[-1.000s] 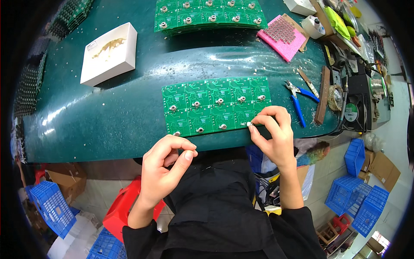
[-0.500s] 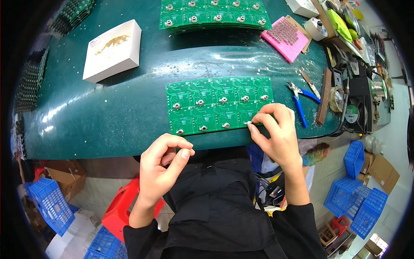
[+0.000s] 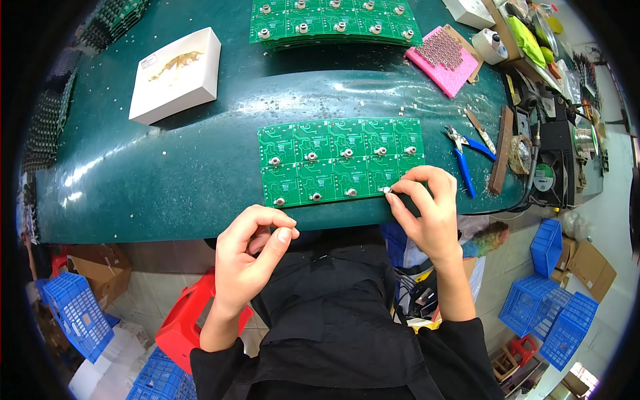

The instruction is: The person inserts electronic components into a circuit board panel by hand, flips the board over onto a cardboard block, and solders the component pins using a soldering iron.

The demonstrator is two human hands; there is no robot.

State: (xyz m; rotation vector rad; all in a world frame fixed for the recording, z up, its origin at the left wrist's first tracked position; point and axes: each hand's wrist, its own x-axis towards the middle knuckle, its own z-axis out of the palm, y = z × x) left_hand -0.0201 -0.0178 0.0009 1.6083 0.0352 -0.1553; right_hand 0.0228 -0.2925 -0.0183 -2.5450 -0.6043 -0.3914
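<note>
A green circuit board panel (image 3: 341,175) lies flat near the table's front edge, with small round silver metal parts standing on it in two rows. At its near right corner my right hand (image 3: 430,210) pinches one such metal part (image 3: 386,191) between thumb and forefinger, against the board. My left hand (image 3: 252,250) is closed in a pinch just in front of the panel's near left corner, off the board. Whatever sits between its fingertips, if anything, is too small to make out.
Behind the panel rises a stack of similar boards (image 3: 333,30). A white box (image 3: 177,77) stands at left; a pink foam block (image 3: 443,73) bears many small metal parts. Blue-handled cutters (image 3: 463,167), a brown bar (image 3: 501,150) and a solder spool (image 3: 584,138) are at right.
The view has shifted very slightly. My right hand stays at the same metal part with hardly any movement, and my left hand keeps its pinch in place.
</note>
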